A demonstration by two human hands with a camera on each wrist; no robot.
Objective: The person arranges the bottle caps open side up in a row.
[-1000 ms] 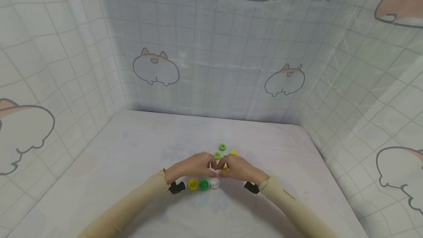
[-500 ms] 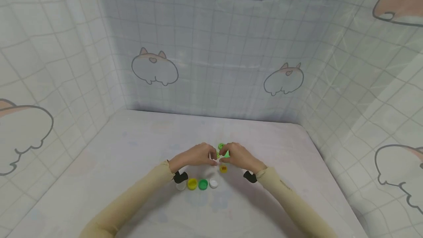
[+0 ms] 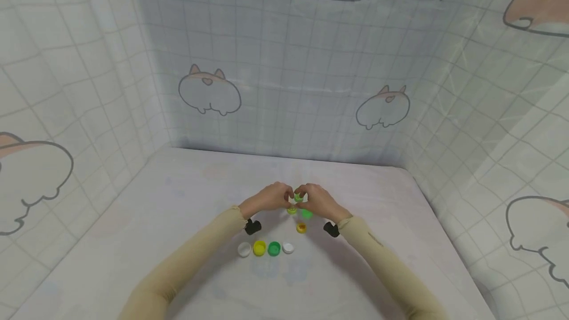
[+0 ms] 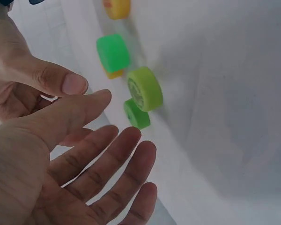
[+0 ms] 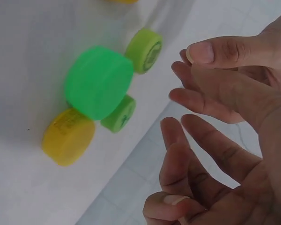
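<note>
My left hand (image 3: 270, 197) and right hand (image 3: 321, 200) hover close together above a cluster of small plastic bottle caps. Neither holds anything. In the left wrist view the left fingers (image 4: 126, 161) are spread and extended; in the right wrist view some right fingers (image 5: 175, 164) bend loosely. Two light green caps, one farther (image 3: 299, 197) and one nearer (image 3: 291, 211), lie below the hands. A bright green cap (image 5: 99, 83) overlaps a yellow cap (image 5: 68, 138) in the right wrist view. Another yellow cap (image 3: 301, 228) lies nearer the body. The right hand hides part of the cluster in the head view.
A row of caps lies nearer me: a whitish one (image 3: 244, 249), a yellow one (image 3: 260, 248), a green one (image 3: 274, 249) and a white one (image 3: 288, 248). Patterned cloth walls (image 3: 284, 112) enclose the pale tabletop (image 3: 213, 177) at the back and sides.
Both hands have moved forward, away from the row of caps, which now shows fully. The bright green cap has come into view under the right hand.
</note>
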